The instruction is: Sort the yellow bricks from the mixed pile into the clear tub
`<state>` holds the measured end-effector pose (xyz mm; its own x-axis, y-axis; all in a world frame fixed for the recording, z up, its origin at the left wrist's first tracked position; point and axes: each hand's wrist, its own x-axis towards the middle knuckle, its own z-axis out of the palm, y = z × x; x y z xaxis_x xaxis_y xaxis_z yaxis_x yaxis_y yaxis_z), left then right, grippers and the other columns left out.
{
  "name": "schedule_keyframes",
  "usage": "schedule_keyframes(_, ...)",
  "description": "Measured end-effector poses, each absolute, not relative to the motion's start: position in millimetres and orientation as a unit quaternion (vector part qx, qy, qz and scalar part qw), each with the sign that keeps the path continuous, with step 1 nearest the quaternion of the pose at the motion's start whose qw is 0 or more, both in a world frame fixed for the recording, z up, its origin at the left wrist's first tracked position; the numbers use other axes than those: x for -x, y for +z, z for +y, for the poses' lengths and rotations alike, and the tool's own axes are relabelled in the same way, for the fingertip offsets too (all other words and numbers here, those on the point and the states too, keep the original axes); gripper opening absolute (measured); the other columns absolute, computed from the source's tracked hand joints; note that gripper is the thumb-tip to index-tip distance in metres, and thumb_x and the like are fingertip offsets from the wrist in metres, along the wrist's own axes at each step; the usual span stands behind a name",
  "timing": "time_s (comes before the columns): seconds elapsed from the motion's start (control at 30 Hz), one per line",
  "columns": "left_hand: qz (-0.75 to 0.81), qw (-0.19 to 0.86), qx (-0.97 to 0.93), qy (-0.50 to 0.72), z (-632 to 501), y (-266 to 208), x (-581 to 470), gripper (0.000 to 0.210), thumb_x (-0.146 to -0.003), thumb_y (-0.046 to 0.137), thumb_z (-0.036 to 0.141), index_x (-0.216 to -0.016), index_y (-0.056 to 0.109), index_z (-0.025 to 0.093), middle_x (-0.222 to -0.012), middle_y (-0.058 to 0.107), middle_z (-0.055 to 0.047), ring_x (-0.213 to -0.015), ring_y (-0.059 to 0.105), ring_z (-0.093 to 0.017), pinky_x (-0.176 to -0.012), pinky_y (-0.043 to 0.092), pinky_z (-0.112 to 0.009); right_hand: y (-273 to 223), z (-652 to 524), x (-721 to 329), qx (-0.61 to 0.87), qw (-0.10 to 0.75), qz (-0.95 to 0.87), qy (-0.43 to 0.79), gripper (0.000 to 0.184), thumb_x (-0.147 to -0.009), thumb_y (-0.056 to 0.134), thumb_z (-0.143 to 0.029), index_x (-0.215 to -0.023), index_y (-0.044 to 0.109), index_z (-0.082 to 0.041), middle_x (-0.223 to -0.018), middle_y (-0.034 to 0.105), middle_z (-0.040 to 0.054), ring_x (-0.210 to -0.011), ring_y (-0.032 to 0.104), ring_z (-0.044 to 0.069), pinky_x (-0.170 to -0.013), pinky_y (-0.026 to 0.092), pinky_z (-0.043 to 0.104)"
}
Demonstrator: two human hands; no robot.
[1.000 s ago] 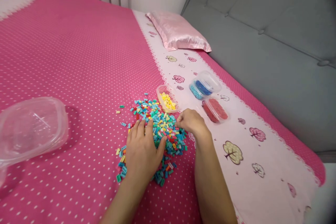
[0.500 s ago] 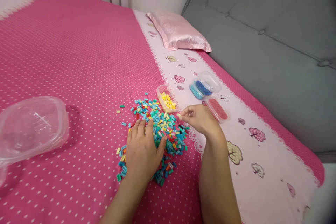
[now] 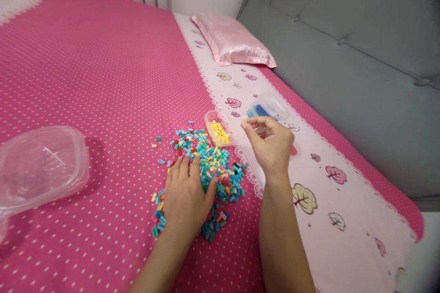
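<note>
My left hand (image 3: pixel 187 192) lies with fingers spread on a heap of small mixed-colour toy bricks (image 3: pixel 220 165). Between thumb and fingertips, my right hand (image 3: pixel 270 144) pinches one pale yellow brick (image 3: pixel 244 120), raised above the sheet. Just left of that hand is a clear tub with yellow bricks (image 3: pixel 219 132) in it. Behind the right hand stands a clear tub with blue bricks (image 3: pixel 261 110). A tub of red bricks (image 3: pixel 294 150) is mostly hidden by the same hand.
A larger clear plastic container (image 3: pixel 44 165) rests at the left on the pink dotted bedsheet (image 3: pixel 120 78). A pink satin pillow (image 3: pixel 233 41) lies at the back, beside the grey padded headboard (image 3: pixel 330 78). A few loose bricks (image 3: pixel 159 138) are scattered left of the heap.
My right hand has risen from the heap's right edge, up and away, carrying the pale yellow brick, and now covers most of the red tub. The left hand has stayed put.
</note>
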<state>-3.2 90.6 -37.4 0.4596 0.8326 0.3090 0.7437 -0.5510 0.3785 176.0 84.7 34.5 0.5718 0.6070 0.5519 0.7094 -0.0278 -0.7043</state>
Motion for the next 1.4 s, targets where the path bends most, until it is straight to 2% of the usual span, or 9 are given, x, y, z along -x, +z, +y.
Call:
schedule_keyframes(0.2,0.467,0.1,-0.847,0.235,91,-37,3,0.062,-0.087,0.045,0.05,-0.128,0.054,0.004,-0.127,0.056,-0.023,-0.122,0.047,-0.037,-0.102,0.038,-0.051,19,94,-179,0.748,0.459,-0.474,-0.07,0.022,-0.076,0.064,-0.031,-0.092,0.071,-0.017,-0.075,0.069,0.0022,-0.053,0.058,0.012,-0.059,0.048,0.028)
schedule_keyframes(0.3,0.465,0.098,-0.848,0.234,91,-38,3,0.062,-0.087,0.046,0.05,-0.128,0.054,0.004,-0.128,0.056,-0.023,-0.122,0.047,-0.037,-0.103,0.038,-0.051,19,95,-179,0.757,0.456,-0.462,-0.069,0.025,-0.077,0.061,-0.027,-0.098,0.07,-0.017,-0.077,0.07,0.0027,-0.053,0.058,0.012,-0.059,0.047,0.028)
schedule_keyframes(0.43,0.465,0.098,-0.848,0.234,91,-39,3,0.062,-0.086,0.047,0.05,-0.128,0.055,0.004,-0.127,0.056,-0.023,-0.122,0.047,-0.037,-0.102,0.038,-0.051,19,93,-181,0.776,0.449,-0.441,-0.049,0.022,-0.075,0.062,-0.029,-0.091,0.07,-0.017,-0.076,0.071,0.0031,-0.055,0.06,0.014,-0.059,0.047,0.029)
schedule_keyframes(0.63,0.465,0.105,-0.848,0.232,93,-38,4,0.063,-0.086,0.046,0.051,-0.128,0.055,0.004,-0.125,0.057,-0.022,-0.12,0.048,-0.036,-0.103,0.038,-0.051,2,83,-176,0.821,0.361,-0.441,0.041,0.015,-0.077,0.058,-0.029,-0.083,0.069,-0.021,-0.081,0.073,0.0031,-0.07,0.065,0.02,-0.068,0.048,0.033)
schedule_keyframes(0.87,0.461,0.137,-0.853,0.202,94,-30,6,0.064,-0.085,0.049,0.048,-0.13,0.052,0.003,-0.128,0.054,-0.023,-0.122,0.047,-0.037,-0.103,0.037,-0.051,-28,40,-163,0.791,0.41,-0.451,0.052,0.02,-0.082,0.05,-0.031,-0.084,0.066,-0.019,-0.088,0.071,0.0064,-0.087,0.064,0.022,-0.083,0.047,0.035)
schedule_keyframes(1.1,0.443,0.206,-0.85,0.196,107,-5,30,0.06,-0.087,0.046,0.049,-0.128,0.053,0.007,-0.126,0.059,-0.019,-0.115,0.055,-0.032,-0.099,0.043,-0.047,-60,28,-158,0.781,0.408,-0.473,0.0,0.037,-0.091,0.042,-0.04,-0.109,0.064,-0.015,-0.111,0.066,0.0134,-0.108,0.056,0.026,-0.098,0.042,0.045)
schedule_keyframes(1.27,0.509,0.21,-0.81,0.202,126,0,50,0.055,-0.087,0.044,0.049,-0.125,0.056,0.01,-0.118,0.064,-0.017,-0.109,0.059,-0.032,-0.093,0.046,-0.047,-60,31,-146,0.737,0.407,-0.539,0.043,0.044,-0.095,0.038,-0.041,-0.128,0.054,-0.018,-0.129,0.058,0.0119,-0.121,0.05,0.023,-0.106,0.038,0.044)
schedule_keyframes(1.4,0.523,0.185,-0.802,0.219,130,-14,44,0.056,-0.086,0.045,0.047,-0.123,0.058,0.006,-0.121,0.061,-0.021,-0.117,0.054,-0.033,-0.1,0.041,-0.048,-55,30,-136,0.73,0.365,-0.572,0.081,0.053,-0.095,0.035,-0.046,-0.137,0.046,-0.017,-0.144,0.044,0.013,-0.134,0.038,0.024,-0.112,0.03,0.045)
